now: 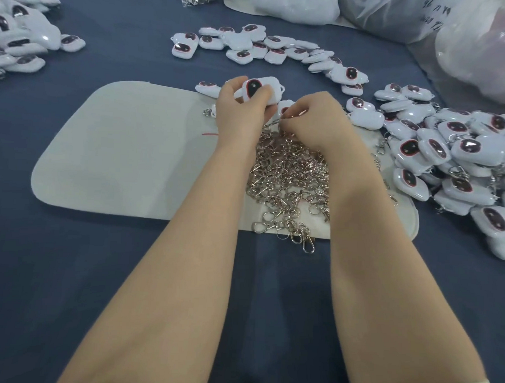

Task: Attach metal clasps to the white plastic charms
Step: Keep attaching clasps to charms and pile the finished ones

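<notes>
Just above frame centre, the left hand (240, 107) grips a white charm (260, 89), fingers wrapped round its body. The right hand (315, 118) pinches a metal clasp (273, 124) at the top of the clasp pile (289, 175) on the white mat (117, 150). The clasps look tangled, so lifting this one could drag neighbours along or break the pinch.

White charms (479, 149) (dark oval, red rim); silver clasps (290, 169); pale grey mat (117, 145); navy cloth (98, 257).

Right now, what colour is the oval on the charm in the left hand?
Black with a red rim, on the white charm; head view shows it.
</notes>
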Demonstrator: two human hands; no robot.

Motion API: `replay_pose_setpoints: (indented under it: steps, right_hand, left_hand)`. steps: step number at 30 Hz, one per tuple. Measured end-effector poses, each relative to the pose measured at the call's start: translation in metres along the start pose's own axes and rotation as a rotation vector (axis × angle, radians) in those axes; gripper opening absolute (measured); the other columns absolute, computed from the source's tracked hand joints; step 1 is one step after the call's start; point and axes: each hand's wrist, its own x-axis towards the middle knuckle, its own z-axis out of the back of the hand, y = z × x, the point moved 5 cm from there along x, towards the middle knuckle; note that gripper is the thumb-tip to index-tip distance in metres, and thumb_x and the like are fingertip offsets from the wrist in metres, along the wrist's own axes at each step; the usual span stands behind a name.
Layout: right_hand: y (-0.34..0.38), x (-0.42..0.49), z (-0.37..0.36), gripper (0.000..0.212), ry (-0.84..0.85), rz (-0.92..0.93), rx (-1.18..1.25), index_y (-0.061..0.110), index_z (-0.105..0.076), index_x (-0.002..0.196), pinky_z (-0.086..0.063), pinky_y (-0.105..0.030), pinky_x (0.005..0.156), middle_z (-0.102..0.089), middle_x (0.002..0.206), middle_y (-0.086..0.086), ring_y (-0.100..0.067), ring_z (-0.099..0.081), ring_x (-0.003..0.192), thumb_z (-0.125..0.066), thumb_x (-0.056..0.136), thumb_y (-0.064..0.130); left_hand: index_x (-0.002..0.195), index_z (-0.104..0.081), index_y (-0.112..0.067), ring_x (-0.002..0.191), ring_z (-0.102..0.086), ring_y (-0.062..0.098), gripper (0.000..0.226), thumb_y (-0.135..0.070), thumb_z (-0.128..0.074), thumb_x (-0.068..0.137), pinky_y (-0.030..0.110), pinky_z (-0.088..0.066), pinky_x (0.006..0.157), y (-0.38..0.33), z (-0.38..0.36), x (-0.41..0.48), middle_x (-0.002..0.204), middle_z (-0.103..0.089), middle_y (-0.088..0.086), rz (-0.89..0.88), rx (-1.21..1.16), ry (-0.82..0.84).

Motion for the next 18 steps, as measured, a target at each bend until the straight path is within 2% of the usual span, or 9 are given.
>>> replay_pose_setpoints:
  steps: [2,3,5,7,9,12,14,16,18]
  right_hand:
    - [-0.0056,0.0017,0.0029,0.011,-0.043,-0.036,0.150,0.017,-0.068,0.090,-0.040,-0.017,0.046,-0.064,0.072,-0.002,-0.009,-0.058,0.058,-0.058,0.088,0.013]
    - [-0.0076,0.0025,0.0037,0.013,-0.058,-0.048,0.227,0.015,-0.068,0.093,-0.045,-0.016,0.049,-0.065,0.070,-0.001,-0.005,-0.058,0.054,-0.056,0.089,0.010]
    - [-0.0099,0.0042,0.0043,0.019,-0.070,-0.053,0.356,0.009,-0.066,0.101,-0.052,-0.021,0.064,-0.066,0.072,0.000,-0.005,-0.060,0.057,-0.050,0.091,0.004]
    - [-0.0109,0.0051,0.0054,0.023,-0.085,-0.047,0.447,0.008,-0.062,0.106,-0.053,-0.024,0.070,-0.067,0.075,0.000,-0.006,-0.062,0.061,-0.045,0.092,0.001]
    - [-0.0099,0.0055,0.0073,0.024,-0.112,-0.029,0.543,0.009,-0.059,0.107,-0.053,-0.023,0.071,-0.068,0.076,-0.001,-0.007,-0.063,0.062,-0.043,0.092,-0.001]
    - [-0.0074,0.0043,0.0101,0.018,-0.151,0.004,0.614,0.012,-0.061,0.099,-0.054,-0.020,0.067,-0.069,0.079,0.001,-0.008,-0.064,0.067,-0.048,0.092,0.001]
    - [-0.0058,0.0035,0.0097,0.017,-0.164,0.009,0.656,0.015,-0.062,0.092,-0.055,-0.018,0.068,-0.070,0.079,0.002,-0.007,-0.064,0.069,-0.051,0.092,0.003]
    - [-0.0046,0.0036,0.0086,0.016,-0.169,0.000,0.734,0.016,-0.063,0.090,-0.056,-0.022,0.076,-0.070,0.080,0.001,-0.008,-0.064,0.072,-0.052,0.092,0.005]
    - [-0.0032,0.0040,0.0074,0.014,-0.158,-0.019,0.855,0.013,-0.061,0.091,-0.055,-0.026,0.078,-0.069,0.079,-0.001,-0.010,-0.064,0.072,-0.051,0.093,0.004]
  left_hand:
    - [0.093,-0.054,-0.013,0.094,-0.062,0.021,0.016,0.000,-0.059,0.086,0.016,-0.054,0.063,-0.0005,-0.0004,0.0011,0.122,-0.054,0.016,-0.003,0.006,0.003]
    - [0.089,-0.054,-0.012,0.092,-0.062,0.021,0.015,0.001,-0.058,0.086,0.016,-0.054,0.063,-0.0004,0.0001,0.0018,0.120,-0.054,0.016,-0.005,0.004,-0.002]
    - [0.094,-0.051,-0.006,0.091,-0.063,0.022,0.011,0.001,-0.056,0.087,0.017,-0.055,0.064,-0.0004,0.0009,0.0025,0.112,-0.055,0.016,0.002,-0.014,-0.019]
    - [0.101,-0.048,-0.002,0.093,-0.068,0.025,0.014,-0.001,-0.054,0.088,0.018,-0.057,0.065,-0.0005,0.0019,0.0035,0.097,-0.057,0.010,0.016,-0.033,-0.021]
    - [0.104,-0.044,-0.001,0.085,-0.070,0.024,0.016,-0.003,-0.052,0.090,0.018,-0.055,0.059,-0.0030,0.0027,0.0033,0.086,-0.058,0.008,0.031,-0.055,-0.015]
    - [0.105,-0.040,-0.003,0.062,-0.069,0.017,0.015,-0.006,-0.048,0.093,0.018,-0.050,0.049,-0.0056,0.0031,0.0009,0.092,-0.060,0.016,0.039,-0.036,-0.026]
    - [0.103,-0.042,-0.007,0.049,-0.064,0.010,0.010,-0.011,-0.047,0.096,0.018,-0.047,0.044,-0.0070,0.0036,-0.0004,0.092,-0.059,0.015,0.010,0.048,-0.043]
    - [0.102,-0.049,-0.013,0.043,-0.058,0.006,0.007,-0.013,-0.044,0.098,0.017,-0.044,0.042,-0.0090,0.0031,-0.0004,0.090,-0.057,0.009,-0.047,0.174,-0.039]
    - [0.101,-0.056,-0.014,0.045,-0.059,0.006,0.017,-0.011,-0.040,0.099,0.017,-0.047,0.044,-0.0094,0.0016,-0.0002,0.085,-0.054,0.002,-0.087,0.242,-0.006]
